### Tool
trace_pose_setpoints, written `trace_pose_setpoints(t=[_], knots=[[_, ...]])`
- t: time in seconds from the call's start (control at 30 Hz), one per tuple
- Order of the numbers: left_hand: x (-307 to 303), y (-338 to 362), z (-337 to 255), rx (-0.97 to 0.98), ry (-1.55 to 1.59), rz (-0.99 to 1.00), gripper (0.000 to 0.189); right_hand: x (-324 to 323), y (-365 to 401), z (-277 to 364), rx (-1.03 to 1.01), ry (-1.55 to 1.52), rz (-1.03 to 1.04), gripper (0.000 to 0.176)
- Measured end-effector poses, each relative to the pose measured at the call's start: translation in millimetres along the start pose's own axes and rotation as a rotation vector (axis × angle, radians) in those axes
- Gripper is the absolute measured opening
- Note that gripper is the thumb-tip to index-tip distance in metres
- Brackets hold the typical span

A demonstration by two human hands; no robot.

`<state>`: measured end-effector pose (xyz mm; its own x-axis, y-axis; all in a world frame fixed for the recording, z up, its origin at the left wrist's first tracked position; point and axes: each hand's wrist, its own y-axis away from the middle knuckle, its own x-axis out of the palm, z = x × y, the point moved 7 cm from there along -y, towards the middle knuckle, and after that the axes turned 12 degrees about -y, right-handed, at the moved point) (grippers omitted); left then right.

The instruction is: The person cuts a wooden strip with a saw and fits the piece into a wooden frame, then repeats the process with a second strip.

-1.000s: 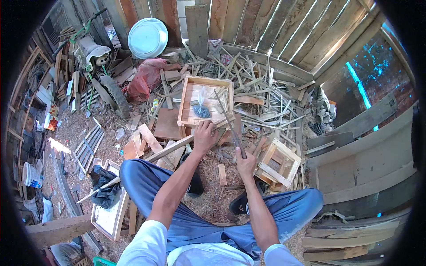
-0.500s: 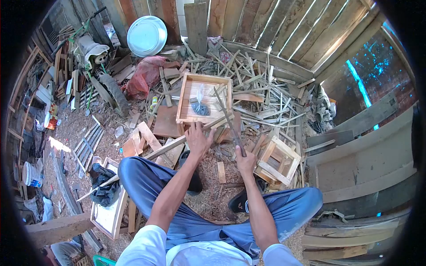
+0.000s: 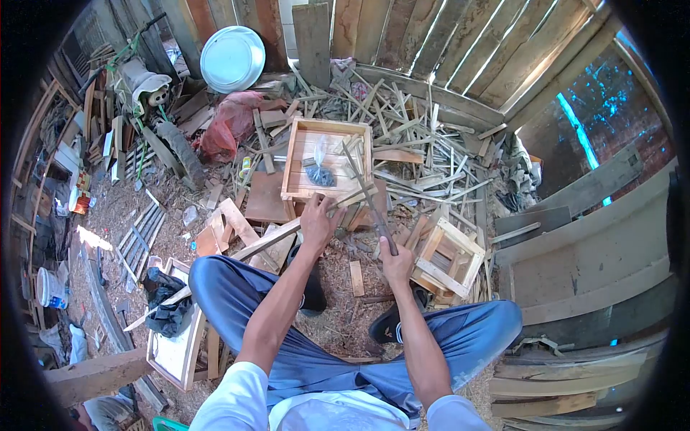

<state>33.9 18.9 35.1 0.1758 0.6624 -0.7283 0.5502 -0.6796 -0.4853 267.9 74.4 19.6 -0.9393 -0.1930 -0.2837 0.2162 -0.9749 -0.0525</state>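
My left hand [image 3: 320, 224] is closed round a long wooden strip [image 3: 277, 238], which slants from my left knee up to the near edge of a shallow wooden box [image 3: 290, 169]. In my right hand [image 3: 397, 264] is the dark handle of a long, tapering blade [image 3: 371, 205]. The blade points up and away, crossing the strip's far end just right of my left hand. Inside the box lies a clear plastic bag [image 3: 320, 174] with small dark pieces in it. A small wooden frame [image 3: 451, 257] stands right of my right hand.
Loose wooden strips [image 3: 431, 165] are heaped behind the box. A red plastic bag [image 3: 226, 126] and a pale round basin [image 3: 232, 59] are at the back left. By my left knee lies a white-bottomed wooden tray [image 3: 169, 353] with a black bag [image 3: 167, 305] on it.
The view has shifted slightly. The blade's tip sits a little lower, still across the strip; both hands keep their holds.
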Motion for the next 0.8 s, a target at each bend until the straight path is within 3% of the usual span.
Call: trace_pose_setpoints(t=[0.37, 0.6, 0.8], knots=[[-3, 3, -8, 0.030, -0.070, -0.075, 0.031, -19, 2, 15, 0.025, -0.106, -0.051, 0.050], [3, 7, -6, 0.060, -0.116, -0.043, 0.029, -55, -15, -19, 0.145, -0.139, -0.019, 0.051], [-2, 8, -8, 0.111, -0.111, -0.088, 0.026, -58, -18, -44, 0.115, -0.073, -0.001, 0.057]])
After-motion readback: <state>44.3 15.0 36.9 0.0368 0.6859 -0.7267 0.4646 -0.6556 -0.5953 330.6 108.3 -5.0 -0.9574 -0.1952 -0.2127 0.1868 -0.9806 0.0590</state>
